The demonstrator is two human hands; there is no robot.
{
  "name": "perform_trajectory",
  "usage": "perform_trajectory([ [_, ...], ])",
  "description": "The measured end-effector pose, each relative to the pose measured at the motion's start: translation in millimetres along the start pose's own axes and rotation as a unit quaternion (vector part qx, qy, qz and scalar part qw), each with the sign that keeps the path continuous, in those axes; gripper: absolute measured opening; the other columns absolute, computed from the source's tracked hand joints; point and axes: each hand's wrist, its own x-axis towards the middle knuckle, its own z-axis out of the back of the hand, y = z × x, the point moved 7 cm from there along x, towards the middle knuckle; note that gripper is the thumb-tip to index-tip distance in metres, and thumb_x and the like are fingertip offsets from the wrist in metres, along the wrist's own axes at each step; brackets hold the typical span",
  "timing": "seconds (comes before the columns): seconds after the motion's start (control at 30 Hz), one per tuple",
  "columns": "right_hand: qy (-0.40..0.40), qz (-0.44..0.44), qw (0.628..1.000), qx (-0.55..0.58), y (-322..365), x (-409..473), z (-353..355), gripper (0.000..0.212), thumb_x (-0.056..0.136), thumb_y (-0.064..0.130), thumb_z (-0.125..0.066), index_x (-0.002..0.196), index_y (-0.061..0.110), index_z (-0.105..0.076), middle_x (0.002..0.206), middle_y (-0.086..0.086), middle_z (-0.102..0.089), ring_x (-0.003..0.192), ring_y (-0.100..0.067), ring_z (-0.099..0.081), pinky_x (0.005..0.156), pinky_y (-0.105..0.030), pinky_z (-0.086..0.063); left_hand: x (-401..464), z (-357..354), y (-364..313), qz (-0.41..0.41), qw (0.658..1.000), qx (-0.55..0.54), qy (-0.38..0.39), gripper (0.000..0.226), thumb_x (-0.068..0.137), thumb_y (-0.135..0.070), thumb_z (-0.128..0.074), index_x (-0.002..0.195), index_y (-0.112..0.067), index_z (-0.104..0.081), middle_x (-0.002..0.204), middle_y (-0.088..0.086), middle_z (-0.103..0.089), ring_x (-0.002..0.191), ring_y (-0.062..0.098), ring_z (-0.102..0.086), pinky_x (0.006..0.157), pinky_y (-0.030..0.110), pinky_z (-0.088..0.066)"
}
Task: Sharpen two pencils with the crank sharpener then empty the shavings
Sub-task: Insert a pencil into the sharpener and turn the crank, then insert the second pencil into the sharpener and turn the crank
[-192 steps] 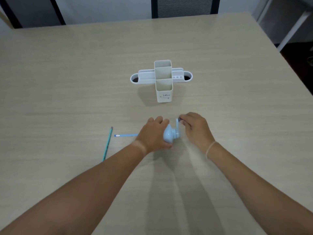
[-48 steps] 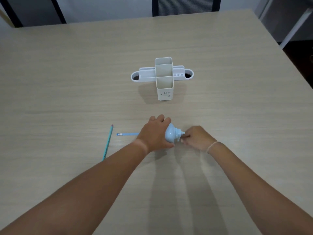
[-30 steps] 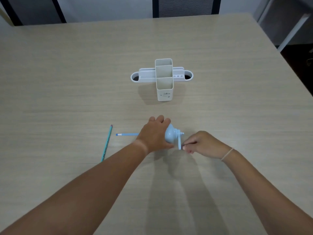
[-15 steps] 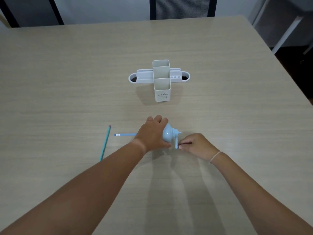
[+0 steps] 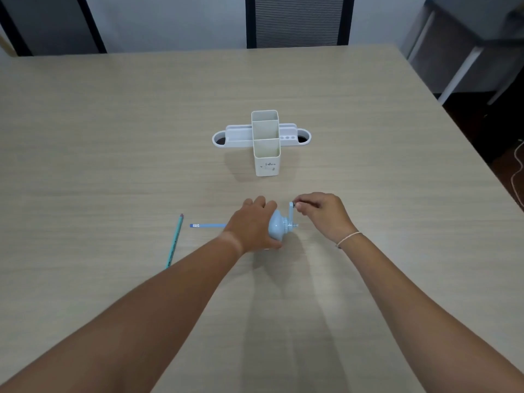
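Note:
A light blue crank sharpener [image 5: 277, 226] sits on the wooden table [image 5: 113, 137]. My left hand [image 5: 251, 225] is wrapped over its body and hides the front. A blue pencil [image 5: 208, 225] sticks out leftward from under that hand, its eraser end free. My right hand [image 5: 323, 214] pinches the knob of the crank handle [image 5: 291, 212], which points up and away from me. A second, teal pencil [image 5: 175, 240] lies loose on the table to the left, apart from both hands.
A white desk organizer [image 5: 265, 141] with two tall cups and low side trays stands beyond the sharpener. A dark chair back [image 5: 297, 21] is behind the far table edge. The table's right edge [image 5: 465, 143] drops to a dark floor.
My right hand has swung the crank handle from pointing down toward me to pointing up and away. My left hand stays on the sharpener. Both pencils lie as before.

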Motion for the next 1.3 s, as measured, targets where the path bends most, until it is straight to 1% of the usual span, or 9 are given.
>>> perform_trajectory([
  [0.2, 0.007, -0.018, 0.999, 0.025, 1, -4, 1, 0.013, 0.083, 0.004, -0.062, 0.094, 0.003, -0.071, 0.081, -0.002, -0.065, 0.068, 0.000, -0.055, 0.062, 0.003, -0.041, -6, 2, 2, 0.002, 0.998, -0.037, 0.046, 0.101, 0.063, -0.053, -0.076, 0.143, -0.028, -0.020, 0.141, 0.002, -0.033, 0.125, 0.029, -0.036, 0.102, 0.042, -0.041],
  [0.3, -0.009, -0.007, 1.000, 0.016, 8, -8, 4, 0.020, 0.082, 0.005, -0.065, 0.101, 0.004, -0.069, 0.092, -0.008, -0.064, 0.076, -0.013, -0.056, 0.073, -0.013, -0.043, -14, 11, 10, 0.008, 0.995, -0.093, 0.035, 0.104, 0.064, -0.052, -0.076, 0.145, -0.032, -0.014, 0.147, 0.000, -0.028, 0.131, 0.028, -0.031, 0.108, 0.042, -0.035],
  [0.47, -0.070, 0.118, 0.984, -0.113, 46, -25, 8, 0.031, 0.082, 0.009, -0.066, 0.113, 0.007, -0.063, 0.107, -0.010, -0.059, 0.092, -0.021, -0.053, 0.085, -0.021, -0.038, -33, 14, 49, 0.053, 0.990, -0.122, 0.055, 0.080, 0.077, -0.043, -0.068, 0.143, -0.029, -0.026, 0.146, -0.001, -0.036, 0.136, 0.024, -0.029, 0.111, 0.039, -0.031],
  [0.57, -0.002, 0.191, 0.964, -0.188, 69, -40, -23, 0.035, 0.083, 0.011, -0.064, 0.117, 0.009, -0.061, 0.118, -0.014, -0.059, 0.107, -0.029, -0.053, 0.092, -0.022, -0.035, -41, 9, 65, 0.054, 0.994, -0.068, 0.074, 0.063, 0.086, -0.031, -0.058, 0.142, -0.021, -0.032, 0.142, 0.003, -0.040, 0.134, 0.026, -0.033, 0.110, 0.039, -0.033],
  [0.67, 0.111, 0.189, 0.942, -0.255, 71, -45, -62, 0.046, 0.085, 0.016, -0.061, 0.129, 0.011, -0.049, 0.135, -0.008, -0.049, 0.123, -0.026, -0.043, 0.104, -0.031, -0.033, -41, 6, 71, 0.045, 0.997, -0.026, 0.063, 0.047, 0.091, -0.023, -0.051, 0.136, -0.018, -0.044, 0.133, 0.008, -0.049, 0.126, 0.028, -0.042, 0.106, 0.040, -0.037],
  [0.83, 0.159, 0.131, 0.909, -0.361, 55, -33, -86, 0.049, 0.083, 0.017, -0.061, 0.129, 0.008, -0.044, 0.129, -0.008, -0.050, 0.122, -0.027, -0.044, 0.092, -0.035, -0.041, -40, 11, 61, 0.022, 1.000, -0.016, -0.002, 0.027, 0.095, -0.017, -0.042, 0.106, -0.008, -0.065, 0.103, 0.015, -0.059, 0.102, 0.031, -0.054, 0.085, 0.039, -0.043],
  [0.97, 0.145, 0.115, 0.912, -0.367, 53, -33, -86, 0.046, 0.081, 0.015, -0.064, 0.123, 0.007, -0.049, 0.127, -0.008, -0.052, 0.119, -0.027, -0.046, 0.090, -0.038, -0.046, -43, 13, 59, 0.028, 0.999, -0.006, -0.031, 0.028, 0.096, -0.014, -0.041, 0.091, -0.002, -0.066, 0.084, 0.010, -0.047, 0.094, 0.034, -0.055, 0.077, 0.039, -0.042],
  [1.17, 0.139, 0.111, 0.911, -0.373, 53, -32, -85, 0.040, 0.080, 0.009, -0.063, 0.118, 0.006, -0.053, 0.124, -0.008, -0.055, 0.115, -0.027, -0.051, 0.087, -0.038, -0.049, -54, 17, 77, 0.031, 0.999, 0.021, -0.032, 0.027, 0.096, -0.011, -0.041, 0.101, -0.004, -0.066, 0.103, 0.018, -0.058, 0.100, 0.033, -0.055, 0.079, 0.039, -0.042],
  [1.3, 0.145, 0.108, 0.910, -0.374, 54, -32, -85, 0.041, 0.079, 0.009, -0.064, 0.119, 0.007, -0.053, 0.125, -0.007, -0.055, 0.116, -0.026, -0.051, 0.088, -0.038, -0.049, -81, 32, 133, 0.109, 0.993, 0.050, -0.019, 0.027, 0.096, -0.015, -0.043, 0.105, -0.006, -0.066, 0.104, 0.019, -0.060, 0.101, 0.033, -0.056, 0.083, 0.037, -0.042],
])
